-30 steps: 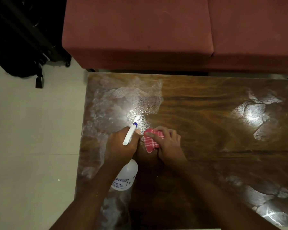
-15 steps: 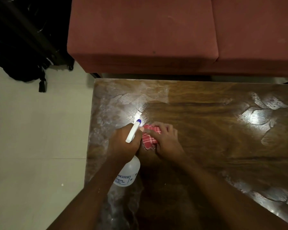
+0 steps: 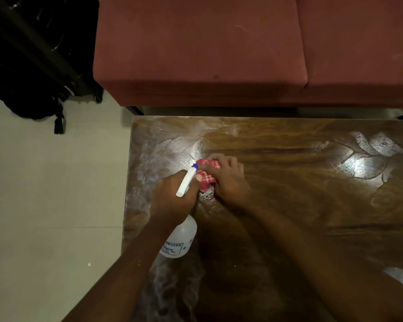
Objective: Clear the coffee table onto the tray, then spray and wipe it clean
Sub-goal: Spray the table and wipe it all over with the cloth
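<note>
The dark wooden coffee table (image 3: 300,205) fills the lower right, with whitish wet film on its left part and patches at the right. My left hand (image 3: 172,201) grips the neck of a white spray bottle (image 3: 180,240); its white trigger head with a blue nozzle (image 3: 186,181) points up toward the table's far left. My right hand (image 3: 228,180) holds a bunched red-and-white checked cloth (image 3: 206,175) and presses it on the tabletop, right beside the nozzle. No tray is in view.
A maroon sofa (image 3: 200,52) stands just beyond the table's far edge. A black wheeled case and a black bag (image 3: 33,66) sit at the upper left. Pale tiled floor (image 3: 51,194) lies along the table's left edge.
My right hand has slid the cloth farther from me, toward the far left part of the table. The left hand with the bottle has followed it. The view has shifted, showing more sofa.
</note>
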